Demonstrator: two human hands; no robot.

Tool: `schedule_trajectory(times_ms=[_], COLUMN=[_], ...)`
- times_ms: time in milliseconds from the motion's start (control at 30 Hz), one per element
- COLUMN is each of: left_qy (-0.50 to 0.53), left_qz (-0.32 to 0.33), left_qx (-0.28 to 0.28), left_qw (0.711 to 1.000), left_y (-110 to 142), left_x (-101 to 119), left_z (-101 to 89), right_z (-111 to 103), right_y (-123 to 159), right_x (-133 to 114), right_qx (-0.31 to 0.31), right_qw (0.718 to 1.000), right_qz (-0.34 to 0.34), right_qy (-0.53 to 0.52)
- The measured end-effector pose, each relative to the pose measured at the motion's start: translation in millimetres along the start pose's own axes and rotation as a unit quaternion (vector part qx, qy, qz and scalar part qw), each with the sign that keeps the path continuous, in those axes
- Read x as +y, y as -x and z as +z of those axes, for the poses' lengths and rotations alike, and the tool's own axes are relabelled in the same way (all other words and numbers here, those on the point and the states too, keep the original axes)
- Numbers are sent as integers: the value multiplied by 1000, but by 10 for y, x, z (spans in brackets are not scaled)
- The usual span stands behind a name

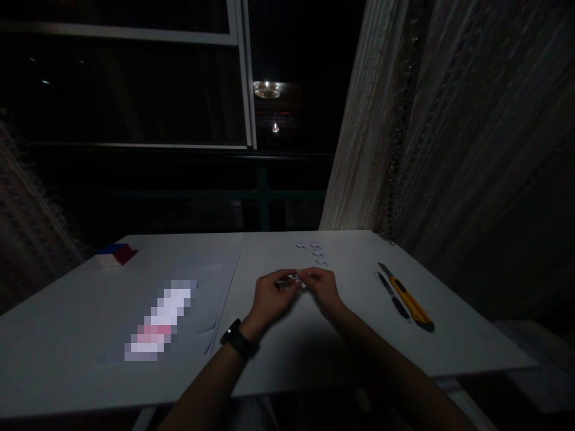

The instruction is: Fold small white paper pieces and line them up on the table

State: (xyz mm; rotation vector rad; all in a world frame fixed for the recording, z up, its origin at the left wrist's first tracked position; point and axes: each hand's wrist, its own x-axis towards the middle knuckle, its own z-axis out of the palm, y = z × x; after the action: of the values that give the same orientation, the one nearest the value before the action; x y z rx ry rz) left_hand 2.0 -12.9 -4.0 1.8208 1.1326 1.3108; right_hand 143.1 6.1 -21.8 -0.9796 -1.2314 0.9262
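Observation:
Over the middle of the white table, my left hand and my right hand meet at the fingertips. Both hands are closed in a pinch on a small white paper piece with a dark mark. Most of that piece is hidden by the fingers. Beyond my hands lie several small white paper pieces with dark marks, grouped on the tabletop. A dark watch is on my left wrist.
To the right lie a yellow utility knife, blade showing, and a pen beside it. White paper sheets lie left, partly blurred out. A blue, red and white cube sits far left. Curtains hang beside a dark window.

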Motion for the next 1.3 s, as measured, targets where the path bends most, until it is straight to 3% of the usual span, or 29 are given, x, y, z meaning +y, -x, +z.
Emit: schedule_trajectory(times_ms=[233,533,900,1300], left_qy=[33,54,79,95], left_qz=[4,-27,-43,-66], left_qx=[21,3,-15,-47], left_qw=[999,998,996,992], left_y=[-40,-84,-77,-36], left_x=[5,-1,30,-16], left_z=[-31,-92,-64,28], right_z=[11,-36,-21,-40], right_y=[16,23,9,9], right_x=[-14,-55,-67,-84], right_qx=[-13,-82,-16,-25], right_qw=[1000,996,999,998], right_qz=[11,23,20,-41], right_qy=[7,14,42,27])
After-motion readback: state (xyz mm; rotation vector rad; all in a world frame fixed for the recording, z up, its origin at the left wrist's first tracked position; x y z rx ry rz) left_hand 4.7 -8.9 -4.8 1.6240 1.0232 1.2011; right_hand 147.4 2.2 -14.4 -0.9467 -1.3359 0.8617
